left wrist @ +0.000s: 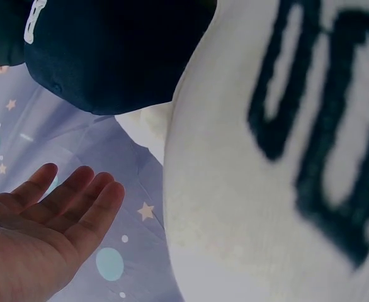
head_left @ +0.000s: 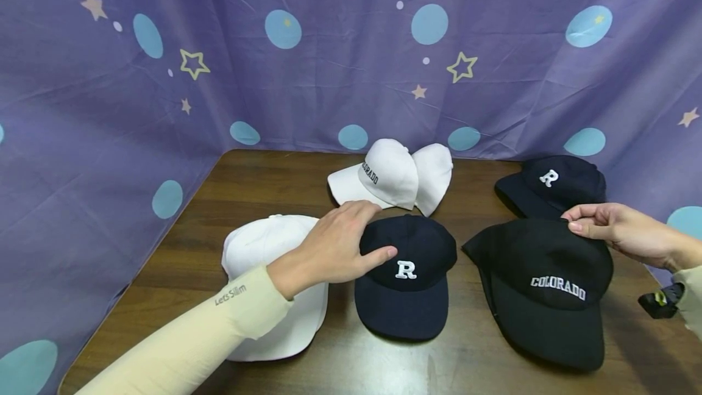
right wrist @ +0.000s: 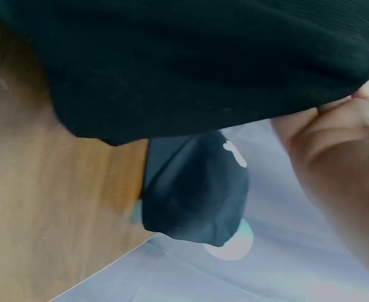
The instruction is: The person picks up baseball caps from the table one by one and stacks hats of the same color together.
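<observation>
My right hand [head_left: 625, 230] pinches the crown of a black baseball cap [head_left: 548, 261] with white COLORADO lettering, its brim facing me. A black flap [head_left: 479, 245] juts out at this cap's left side. In the right wrist view the black cap [right wrist: 203, 69] spreads across the top, thumb at its edge. My left hand [head_left: 340, 245] hovers with fingers extended between a white cap [head_left: 263, 239] and a navy cap [head_left: 406, 297] bearing a white R, overlapping both. The left wrist view shows those fingers [left wrist: 77, 207] holding nothing, beside a close white surface with dark lettering [left wrist: 235, 207].
Two white caps [head_left: 389, 169], one tucked behind the other, lie at the back middle of the wooden table [head_left: 263, 181]. Another navy R cap [head_left: 570, 178] sits at the back right, behind the black one. A purple patterned cloth [head_left: 340, 78] hangs around the table.
</observation>
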### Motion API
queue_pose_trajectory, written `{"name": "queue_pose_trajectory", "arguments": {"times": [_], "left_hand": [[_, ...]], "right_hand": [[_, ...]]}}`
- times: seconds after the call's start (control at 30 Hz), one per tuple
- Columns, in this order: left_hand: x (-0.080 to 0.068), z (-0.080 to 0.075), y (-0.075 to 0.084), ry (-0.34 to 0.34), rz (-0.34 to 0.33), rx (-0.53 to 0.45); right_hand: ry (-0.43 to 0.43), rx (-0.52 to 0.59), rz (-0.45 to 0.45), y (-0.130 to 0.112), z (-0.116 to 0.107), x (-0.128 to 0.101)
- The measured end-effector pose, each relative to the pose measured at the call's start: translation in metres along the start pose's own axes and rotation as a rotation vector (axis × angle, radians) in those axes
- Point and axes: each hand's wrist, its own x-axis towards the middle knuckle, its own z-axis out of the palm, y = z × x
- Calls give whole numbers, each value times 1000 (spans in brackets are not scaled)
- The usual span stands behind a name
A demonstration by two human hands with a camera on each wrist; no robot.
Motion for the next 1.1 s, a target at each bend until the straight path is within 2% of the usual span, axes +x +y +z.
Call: {"name": "queue_pose_trajectory", "arguments": {"times": [0.13, 0.27, 0.37, 0.5, 0.73, 1.1], "left_hand": [[0, 1, 0, 4, 6, -7], [-1, 2, -1, 5, 8, -12], [-1, 3, -2, 7, 8, -7], [0, 4, -3, 8, 11, -9], [-1, 5, -4, 3, 9, -14], [-3, 4, -4, 1, 4, -14]], "right_hand": [[132, -120, -36, 9, 10, 6], [272, -278, -9, 10, 19, 9], [337, -388, 3, 11, 25, 10], [375, -484, 3, 16, 28, 11], [403, -491, -21, 17, 28, 10], [415, -488, 18, 11, 27, 5]]}}
